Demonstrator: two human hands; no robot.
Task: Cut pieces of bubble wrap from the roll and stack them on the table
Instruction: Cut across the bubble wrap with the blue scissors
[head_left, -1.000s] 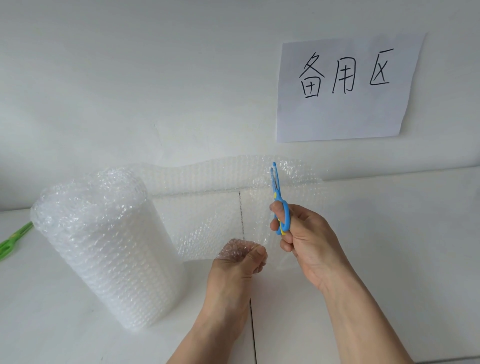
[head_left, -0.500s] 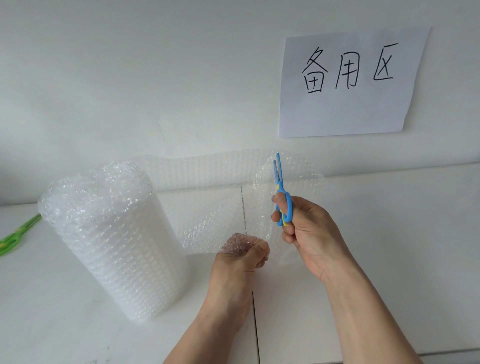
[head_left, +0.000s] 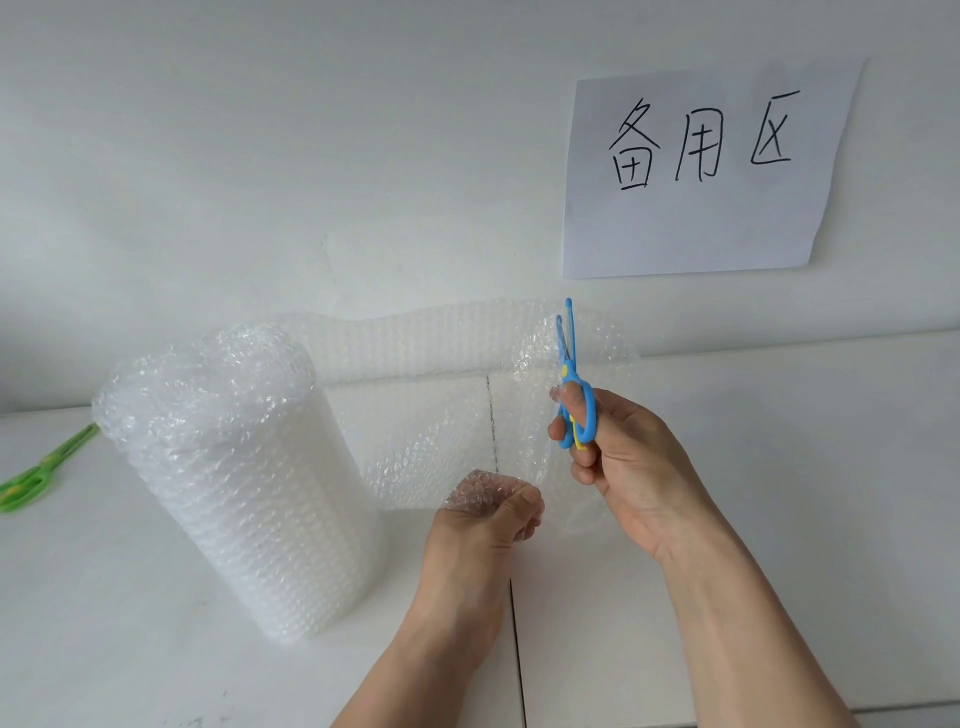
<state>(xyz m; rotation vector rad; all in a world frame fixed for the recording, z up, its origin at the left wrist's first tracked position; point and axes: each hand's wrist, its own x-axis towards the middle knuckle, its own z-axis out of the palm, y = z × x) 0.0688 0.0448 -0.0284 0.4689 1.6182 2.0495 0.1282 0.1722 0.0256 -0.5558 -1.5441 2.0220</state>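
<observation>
A big roll of clear bubble wrap (head_left: 228, 478) stands upright on the white table (head_left: 779, 493) at the left. A loose sheet of bubble wrap (head_left: 441, 395) runs from the roll to the right, held upright. My left hand (head_left: 483, 525) grips the sheet's lower edge, the wrap bunched in its fingers. My right hand (head_left: 628, 457) holds small blue scissors (head_left: 571, 379), blades pointing up and slightly parted at the sheet's right part. Whether the blades touch the sheet I cannot tell.
Green scissors (head_left: 36, 473) lie at the table's left edge, partly behind the roll. A white paper sign (head_left: 701, 171) with handwritten characters hangs on the wall at the upper right. A dark seam (head_left: 514, 623) runs down the tabletop between my forearms.
The scissors' blades, closed before, have parted a little at the tips. Both hands keep their hold; the view has shifted slightly.
</observation>
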